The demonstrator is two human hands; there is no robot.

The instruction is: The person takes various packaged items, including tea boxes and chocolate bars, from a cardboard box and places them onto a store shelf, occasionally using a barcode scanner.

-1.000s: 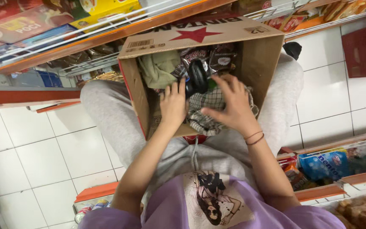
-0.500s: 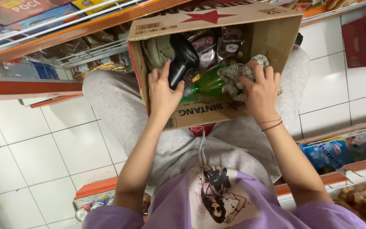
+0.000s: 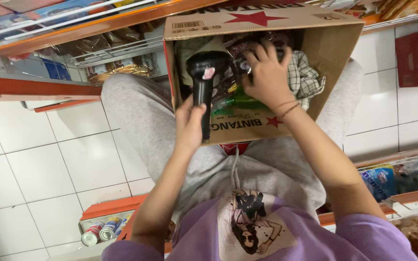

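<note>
In the left hand, closed round its handle, a black scanner stands upright at the near wall of the box; keeping it that steady, head up and clear of the cardboard, seems the sound way to work. Right of it, the right hand reaches into the box, fingers spread and curled onto packets beside a green bottle and checked cloth; whether it grips one, I cannot tell.

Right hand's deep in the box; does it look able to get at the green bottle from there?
Probably yes. The right hand sits in the open cardboard box right above the green bottle, nothing between them. The left hand holds the black scanner off to the side.
</note>
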